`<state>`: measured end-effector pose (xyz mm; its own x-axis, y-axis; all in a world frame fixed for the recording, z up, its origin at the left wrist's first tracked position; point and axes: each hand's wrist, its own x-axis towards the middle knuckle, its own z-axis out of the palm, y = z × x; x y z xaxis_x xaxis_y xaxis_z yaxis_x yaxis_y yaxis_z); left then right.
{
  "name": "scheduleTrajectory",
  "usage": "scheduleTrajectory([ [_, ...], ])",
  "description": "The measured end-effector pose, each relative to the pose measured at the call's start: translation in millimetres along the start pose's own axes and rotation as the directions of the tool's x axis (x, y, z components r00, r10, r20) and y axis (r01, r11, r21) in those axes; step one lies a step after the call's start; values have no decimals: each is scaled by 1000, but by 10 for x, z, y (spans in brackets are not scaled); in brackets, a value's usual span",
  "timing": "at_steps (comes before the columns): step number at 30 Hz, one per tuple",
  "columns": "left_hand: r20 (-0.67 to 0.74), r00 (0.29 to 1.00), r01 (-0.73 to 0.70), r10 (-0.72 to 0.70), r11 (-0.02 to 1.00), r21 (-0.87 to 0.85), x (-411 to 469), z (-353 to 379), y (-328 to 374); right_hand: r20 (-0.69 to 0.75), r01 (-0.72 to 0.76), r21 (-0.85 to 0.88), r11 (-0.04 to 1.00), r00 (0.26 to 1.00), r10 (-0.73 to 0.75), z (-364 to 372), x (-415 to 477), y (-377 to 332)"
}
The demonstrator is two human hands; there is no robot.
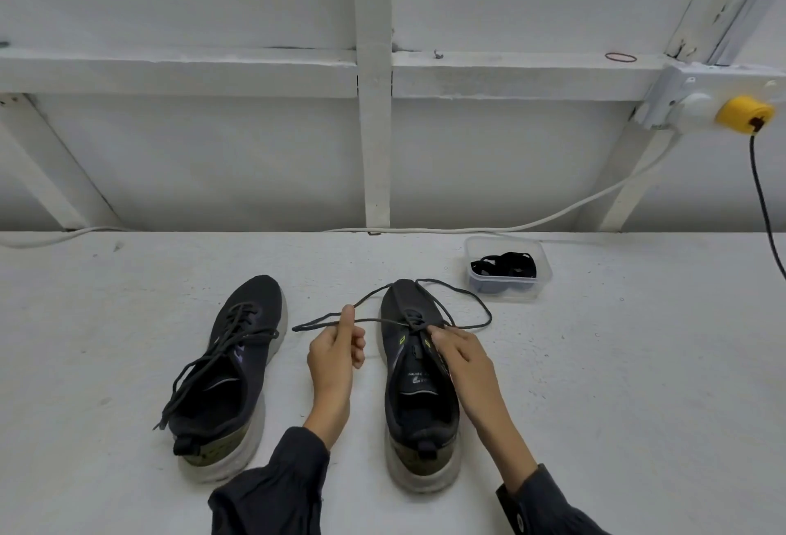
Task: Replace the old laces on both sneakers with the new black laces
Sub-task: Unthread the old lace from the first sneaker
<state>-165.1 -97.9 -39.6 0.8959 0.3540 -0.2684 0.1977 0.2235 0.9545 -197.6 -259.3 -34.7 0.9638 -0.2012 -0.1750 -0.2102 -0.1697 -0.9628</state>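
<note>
We pinch the old lace (pixel 383 321) in our left hand (pixel 336 358), taut toward 9 o'clock to slip it from the right sneaker (pixel 419 407), which our right hand (pixel 461 358) grips by the upper to steady it; new black laces (pixel 504 266) sit in a tub (pixel 545 273) at 1 o'clock.

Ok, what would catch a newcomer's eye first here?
The two hands at centre: the left hand pinches a loose old lace trailing from the right-side sneaker, and the right hand is at its eyelets. The other sneaker sits to the left, laced, and a clear tub of black laces stands behind on the right.
</note>
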Motion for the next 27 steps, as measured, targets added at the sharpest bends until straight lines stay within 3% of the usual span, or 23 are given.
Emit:
scheduleTrajectory([
  [3,111,991,-74,68,996,51,-164,56,-54,-19,132,-227,965,990,-140,-33,122,3],
  [8,399,911,-217,108,946,241,-388,128,-220,24,207,-512,833,974,-227,-40,299,-104],
  [13,454,879,-329,148,877,351,-384,118,-241,150,265,-667,696,963,-223,3,361,-184],
  [18,491,859,-356,141,856,376,-373,126,-245,108,261,-741,619,956,-273,66,415,-209],
  [20,490,858,-366,156,854,369,-367,119,-262,109,279,-705,652,951,-288,34,406,-168],
  [23,483,859,-368,167,858,358,-357,116,-285,109,254,-488,835,967,-231,-110,413,-79],
  [27,481,860,-372,170,854,364,-349,118,-290,107,278,-411,868,960,-257,-165,447,-11],
])
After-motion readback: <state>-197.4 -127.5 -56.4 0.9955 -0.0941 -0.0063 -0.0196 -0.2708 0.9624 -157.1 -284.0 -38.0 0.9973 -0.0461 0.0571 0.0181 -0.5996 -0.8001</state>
